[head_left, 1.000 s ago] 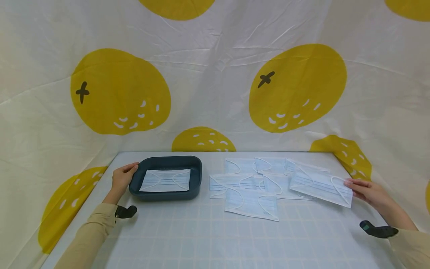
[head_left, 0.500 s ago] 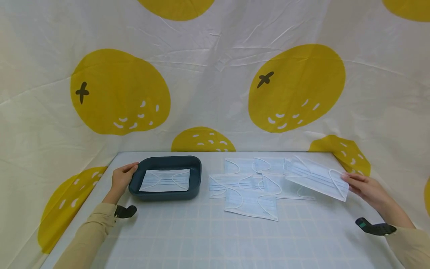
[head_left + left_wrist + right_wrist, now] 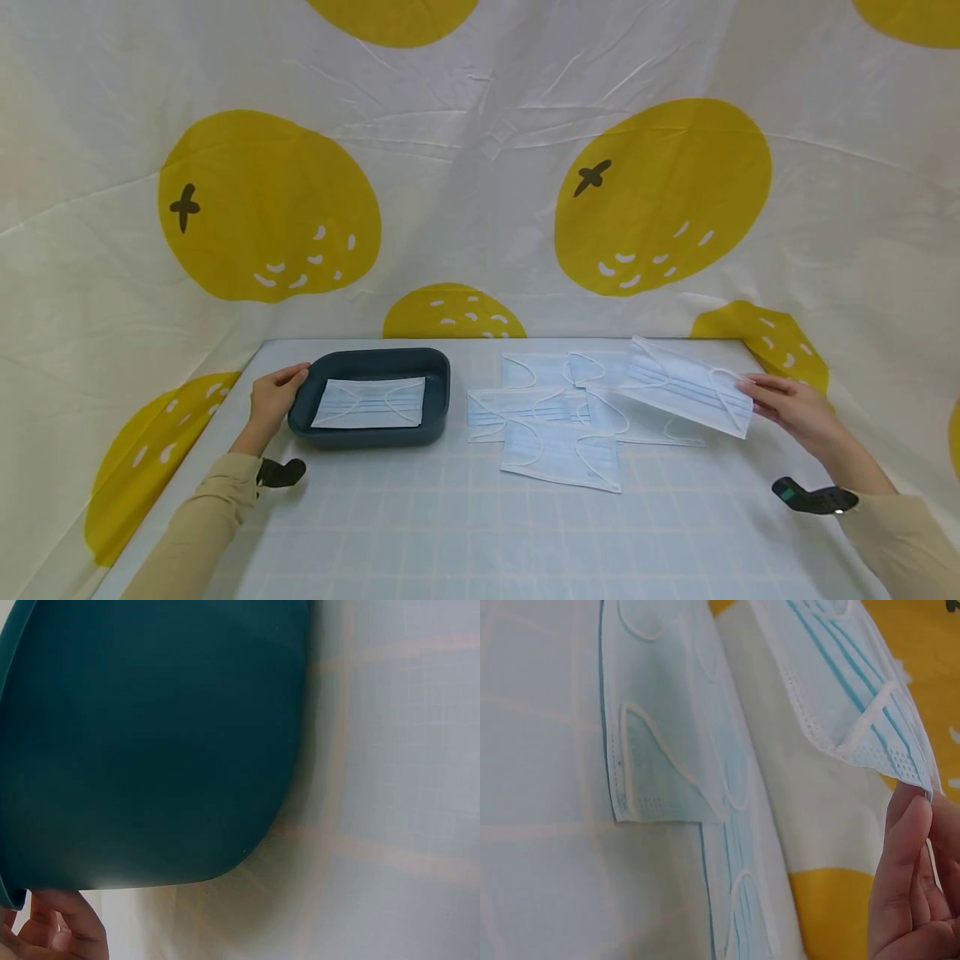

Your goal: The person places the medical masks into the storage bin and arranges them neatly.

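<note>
My right hand [image 3: 795, 417] pinches the right end of a pale blue pleated face mask [image 3: 686, 387]. The mask tilts in the air over other masks, its far end higher; in the right wrist view thumb and fingertips grip one corner [image 3: 911, 784]. At the left, my left hand [image 3: 272, 404] holds the side rim of a dark teal plastic tray [image 3: 367, 437]. One mask [image 3: 367, 404] lies flat inside that tray, ear loops up. From the left wrist the tray's outer wall [image 3: 150, 750] fills the view, with my fingers [image 3: 79, 922] at its rim.
Several loose masks [image 3: 562, 454] overlap on the table to the right of the tray. A pale checked cloth [image 3: 480, 533] covers the table. Behind it hangs a white curtain [image 3: 465, 208] with yellow fruit prints.
My right hand has lifted the mask and carried it left and toward the back. My left hand and the tray have stayed in place.
</note>
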Motion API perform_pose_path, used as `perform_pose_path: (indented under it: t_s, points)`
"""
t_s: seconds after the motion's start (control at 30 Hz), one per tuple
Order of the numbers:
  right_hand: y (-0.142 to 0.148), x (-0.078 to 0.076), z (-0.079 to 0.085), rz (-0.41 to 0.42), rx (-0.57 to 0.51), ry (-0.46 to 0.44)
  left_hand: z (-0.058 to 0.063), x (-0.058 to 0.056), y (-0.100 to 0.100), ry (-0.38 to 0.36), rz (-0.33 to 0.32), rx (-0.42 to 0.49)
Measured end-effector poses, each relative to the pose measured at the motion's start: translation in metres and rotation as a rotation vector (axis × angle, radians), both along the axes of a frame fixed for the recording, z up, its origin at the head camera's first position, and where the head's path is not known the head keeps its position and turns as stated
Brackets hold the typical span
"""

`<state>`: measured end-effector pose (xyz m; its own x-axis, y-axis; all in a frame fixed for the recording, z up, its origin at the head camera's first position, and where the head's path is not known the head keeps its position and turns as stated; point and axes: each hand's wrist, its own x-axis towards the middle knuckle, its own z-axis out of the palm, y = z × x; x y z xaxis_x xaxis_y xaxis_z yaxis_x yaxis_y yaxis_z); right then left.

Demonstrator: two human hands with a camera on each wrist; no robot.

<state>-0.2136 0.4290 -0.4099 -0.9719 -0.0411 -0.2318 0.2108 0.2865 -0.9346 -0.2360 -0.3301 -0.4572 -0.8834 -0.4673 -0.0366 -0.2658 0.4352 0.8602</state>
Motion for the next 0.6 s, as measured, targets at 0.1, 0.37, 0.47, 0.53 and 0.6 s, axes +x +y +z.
perform_pose_path:
  t_s: [0.1, 0.37, 0.47, 0.53, 0.6]
  points:
    - [-0.008, -0.002, 0.001, 0.007, 0.043, 0.018, 0.0, 0.0, 0.0, 0.004, 0.002, -0.001]
    - [-0.028, -0.007, 0.002, 0.036, 0.087, 0.05, 0.0, 0.001, 0.001, -0.002, 0.002, 0.006]
    - [-0.035, -0.009, 0.002, 0.046, 0.077, 0.055, -0.001, 0.0, 0.001, 0.004, 0.001, 0.007]
    - [-0.04, -0.011, 0.003, 0.059, 0.055, 0.061, -0.001, 0.0, 0.001, 0.0, 0.001, 0.007]
    - [-0.045, -0.013, 0.003, 0.061, 0.045, 0.06, -0.001, 0.0, 0.001, -0.003, 0.002, 0.013]
